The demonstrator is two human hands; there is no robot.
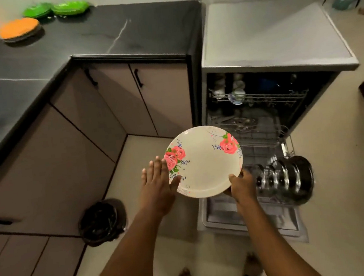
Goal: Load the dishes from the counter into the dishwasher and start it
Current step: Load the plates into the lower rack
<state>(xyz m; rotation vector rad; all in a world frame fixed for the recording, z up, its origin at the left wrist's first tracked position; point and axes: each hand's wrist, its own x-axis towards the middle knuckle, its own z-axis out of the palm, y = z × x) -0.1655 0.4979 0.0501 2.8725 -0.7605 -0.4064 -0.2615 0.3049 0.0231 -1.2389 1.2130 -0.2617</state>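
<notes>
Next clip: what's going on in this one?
A person stands at the open dishwasher, holding a flowered plate by its pulled-out lower rack. The right hand grips the plate's near rim. The left hand, fingers straight, touches its left edge. Steel dishes already stand in the rack. Orange plates and green plates sit on the counter, not yet loaded.

Dim, warm indoor light, bent by a wide lens.
The floral plate [204,164] is the brightest and sharpest thing. Up and left of it the dark counter [96,34] shows pale streaks of glare. Just right of it the steel dishes [283,178] smear with blur, and far from it straight edges bow.
</notes>
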